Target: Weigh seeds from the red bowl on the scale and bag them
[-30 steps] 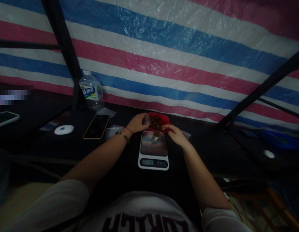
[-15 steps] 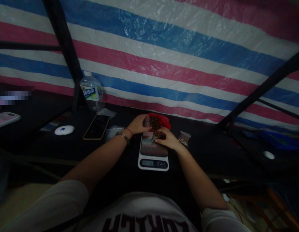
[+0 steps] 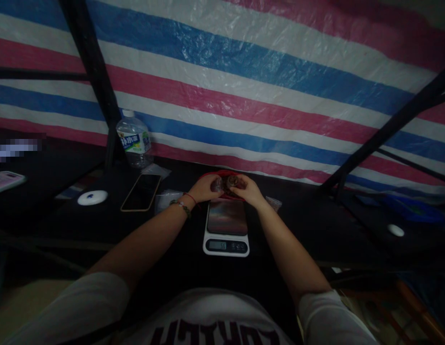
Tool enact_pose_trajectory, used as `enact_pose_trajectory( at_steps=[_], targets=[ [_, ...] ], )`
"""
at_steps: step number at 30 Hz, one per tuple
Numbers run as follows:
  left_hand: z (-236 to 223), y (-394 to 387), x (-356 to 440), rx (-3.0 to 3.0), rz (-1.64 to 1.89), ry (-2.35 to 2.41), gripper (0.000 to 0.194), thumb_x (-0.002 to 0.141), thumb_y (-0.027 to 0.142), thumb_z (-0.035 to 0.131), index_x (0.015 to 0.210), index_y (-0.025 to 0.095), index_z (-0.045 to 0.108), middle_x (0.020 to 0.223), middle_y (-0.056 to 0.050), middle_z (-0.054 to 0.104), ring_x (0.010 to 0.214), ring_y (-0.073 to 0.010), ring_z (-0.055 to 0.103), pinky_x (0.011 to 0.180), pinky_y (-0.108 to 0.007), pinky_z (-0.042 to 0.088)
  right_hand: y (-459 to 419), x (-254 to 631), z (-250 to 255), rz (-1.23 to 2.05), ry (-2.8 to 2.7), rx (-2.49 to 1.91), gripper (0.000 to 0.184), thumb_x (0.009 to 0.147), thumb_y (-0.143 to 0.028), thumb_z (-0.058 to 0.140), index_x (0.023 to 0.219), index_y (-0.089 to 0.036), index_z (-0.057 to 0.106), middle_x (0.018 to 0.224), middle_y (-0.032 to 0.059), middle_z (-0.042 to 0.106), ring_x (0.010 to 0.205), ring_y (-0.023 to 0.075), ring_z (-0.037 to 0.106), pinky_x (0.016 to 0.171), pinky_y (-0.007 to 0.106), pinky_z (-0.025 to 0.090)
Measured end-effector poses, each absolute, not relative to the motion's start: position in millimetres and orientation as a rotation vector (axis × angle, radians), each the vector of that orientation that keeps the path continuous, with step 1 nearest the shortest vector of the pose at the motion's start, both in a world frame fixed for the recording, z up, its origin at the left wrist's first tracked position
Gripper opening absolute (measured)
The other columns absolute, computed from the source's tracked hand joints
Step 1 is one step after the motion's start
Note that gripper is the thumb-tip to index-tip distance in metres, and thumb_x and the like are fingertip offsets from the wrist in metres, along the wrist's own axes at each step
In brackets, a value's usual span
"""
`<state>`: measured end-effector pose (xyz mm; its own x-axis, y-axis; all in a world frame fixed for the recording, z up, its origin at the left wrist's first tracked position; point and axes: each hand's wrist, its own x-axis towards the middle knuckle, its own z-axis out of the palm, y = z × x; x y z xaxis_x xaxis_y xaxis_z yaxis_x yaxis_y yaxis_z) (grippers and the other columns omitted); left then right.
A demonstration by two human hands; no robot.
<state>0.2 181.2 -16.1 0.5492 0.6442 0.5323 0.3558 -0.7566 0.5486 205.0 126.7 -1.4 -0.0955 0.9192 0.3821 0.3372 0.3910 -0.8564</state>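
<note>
My left hand (image 3: 207, 187) is closed around a small clear, shiny object (image 3: 217, 184), perhaps plastic; its kind does not show. My right hand (image 3: 250, 190) grips a small clear container of brown bits (image 3: 231, 182), held over a red bag (image 3: 224, 172). More brown bits lie in that bag, mostly hidden by my hands. In front of both hands sits a white kitchen scale (image 3: 227, 245) with a dark top plate and a lit display. Nothing rests on its plate. Beyond my right wrist lies a small clear bag of brown bits (image 3: 274, 204).
Left of my left wrist lie clear plastic bags (image 3: 165, 197), a dark phone (image 3: 141, 192) and a white round device (image 3: 92, 198). A clear bottle (image 3: 134, 139) stands behind them by a black post. Striped sheeting (image 3: 244, 100) closes off the back.
My right hand has lifted the small clear container off the scale plate and moved it back over the red bag. The left hand stays by the bag. The view has shifted slightly.
</note>
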Motion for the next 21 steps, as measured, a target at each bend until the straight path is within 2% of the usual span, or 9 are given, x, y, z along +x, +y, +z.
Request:
enact_pose_trajectory(
  at_steps=[8,17,21],
  targets=[
    [-21.6,185.5,-0.9,2.373,0.952,0.853,0.058,0.061,0.053,0.074,0.103,0.017,0.057,0.098,-0.007,0.065,0.087,-0.024,0.062,0.076,-0.035,0.049,147.0,192.2,-15.7,0.746,-1.503,-1.129,0.041,0.066,-0.035,0.072,0.101,-0.019,0.059,0.103,0.0066,0.069,0.094,0.0202,0.065,0.09,0.037,0.05],
    [-25.0,187.9,-0.9,2.38,0.953,0.825,0.069,0.063,0.055,0.072,0.117,0.016,0.055,0.113,-0.01,0.063,0.1,-0.0263,0.061,0.088,-0.039,0.048,135.9,198.5,-31.8,0.666,-1.668,-1.183,0.034,0.069,-0.031,0.072,0.099,-0.019,0.062,0.1,0.0054,0.069,0.091,0.0188,0.066,0.088,0.034,0.051],
    [-25.3,187.7,-2.0,2.405,0.9,0.78,0.068,0.064,0.056,0.071,0.119,0.017,0.056,0.112,-0.009,0.064,0.101,-0.026,0.061,0.089,-0.038,0.048,134.1,197.7,-30.8,0.65,-1.679,-1.198,0.031,0.069,-0.03,0.072,0.097,-0.019,0.063,0.1,0.0056,0.069,0.091,0.0183,0.066,0.087,0.033,0.051]
  ],
)
